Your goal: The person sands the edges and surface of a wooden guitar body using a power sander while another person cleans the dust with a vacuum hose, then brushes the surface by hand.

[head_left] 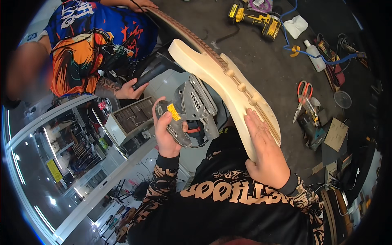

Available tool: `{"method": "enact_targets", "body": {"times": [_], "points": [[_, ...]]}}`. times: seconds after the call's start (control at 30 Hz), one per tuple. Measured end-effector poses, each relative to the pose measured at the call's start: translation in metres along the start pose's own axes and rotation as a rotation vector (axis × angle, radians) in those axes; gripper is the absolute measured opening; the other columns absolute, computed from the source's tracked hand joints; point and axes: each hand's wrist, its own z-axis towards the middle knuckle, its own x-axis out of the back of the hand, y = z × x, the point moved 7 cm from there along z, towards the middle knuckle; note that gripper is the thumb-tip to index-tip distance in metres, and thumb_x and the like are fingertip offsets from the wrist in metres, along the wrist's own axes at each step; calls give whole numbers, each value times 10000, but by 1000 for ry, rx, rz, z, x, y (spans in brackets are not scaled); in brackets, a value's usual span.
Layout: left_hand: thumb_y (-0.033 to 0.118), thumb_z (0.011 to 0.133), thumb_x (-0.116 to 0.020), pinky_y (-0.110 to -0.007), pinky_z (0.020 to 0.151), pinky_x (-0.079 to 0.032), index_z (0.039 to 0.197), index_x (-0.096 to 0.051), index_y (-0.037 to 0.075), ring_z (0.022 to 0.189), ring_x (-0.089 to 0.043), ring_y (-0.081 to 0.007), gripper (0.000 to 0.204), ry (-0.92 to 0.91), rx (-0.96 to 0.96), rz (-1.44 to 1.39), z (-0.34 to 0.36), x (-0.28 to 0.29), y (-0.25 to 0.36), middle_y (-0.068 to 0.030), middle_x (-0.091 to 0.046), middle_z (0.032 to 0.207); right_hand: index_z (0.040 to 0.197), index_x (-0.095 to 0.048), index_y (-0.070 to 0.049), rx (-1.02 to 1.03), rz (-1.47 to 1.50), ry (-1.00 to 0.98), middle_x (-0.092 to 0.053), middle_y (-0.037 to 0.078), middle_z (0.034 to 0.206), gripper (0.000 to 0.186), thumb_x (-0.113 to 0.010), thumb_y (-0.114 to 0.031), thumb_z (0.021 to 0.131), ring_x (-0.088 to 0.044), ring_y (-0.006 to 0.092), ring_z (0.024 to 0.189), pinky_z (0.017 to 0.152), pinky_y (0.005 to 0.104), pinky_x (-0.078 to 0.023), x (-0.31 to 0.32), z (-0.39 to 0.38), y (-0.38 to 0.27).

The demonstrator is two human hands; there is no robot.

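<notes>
A pale, unfinished wooden guitar body [218, 85] with a long brown fretted neck [200, 43] lies diagonally at the centre, with several carved cavities along it. My left hand [165, 128] grips a grey-and-black power sander [188, 104] with a yellow label, held beside the body's left edge. Its pad is turned up and to the right, close to the wood. My right hand [263, 149] lies on the lower end of the guitar body, fingers stretched out along the wood, thumb down at the near edge.
A co-worker's hand [128, 90] holds a black tube [151, 75] at upper left; their other hand [148, 6] is by the neck's far end. The dark bench [294, 69] carries a yellow drill [265, 24], white bottle [316, 57], red-handled scissors [304, 92], cables and tools.
</notes>
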Motion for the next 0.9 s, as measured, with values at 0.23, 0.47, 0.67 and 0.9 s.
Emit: {"method": "enact_targets", "body": {"times": [0.23, 0.47, 0.67, 0.9], "points": [[201, 1045, -623, -370, 613, -616, 1636, -466, 126, 838, -737, -260, 617, 6, -5, 10, 3, 3, -1, -173, -716, 1248, 1805, -277, -24, -14, -4, 4, -298, 275, 1865, 1160, -674, 109, 723, -282, 446, 1745, 1406, 624, -261, -2, 0, 2], [217, 1034, -632, -365, 612, -613, 1628, -472, 124, 828, -736, -261, 623, 28, -5, 16, 5, 2, -4, -167, -712, 1229, 1806, -279, -24, -3, 1, 9, -292, 275, 1868, 1163, -668, 113, 719, -280, 445, 1746, 1407, 623, -258, -2, 2, 8], [214, 1030, -634, -365, 603, -614, 1625, -473, 122, 817, -737, -254, 624, 12, -10, 43, 4, 1, -9, -169, -713, 1223, 1805, -279, -21, -5, 7, -1, -290, 283, 1866, 1161, -665, 111, 719, -281, 453, 1744, 1408, 620, -258, -1, 3, 9], [210, 1029, -630, -365, 598, -616, 1630, -466, 118, 779, -730, -256, 630, -15, 47, 98, -4, -14, -14, -168, -706, 1215, 1806, -274, -18, -17, 10, 1, -287, 286, 1866, 1156, -661, 106, 724, -280, 466, 1741, 1408, 621, -256, 0, 3, 17]]}}
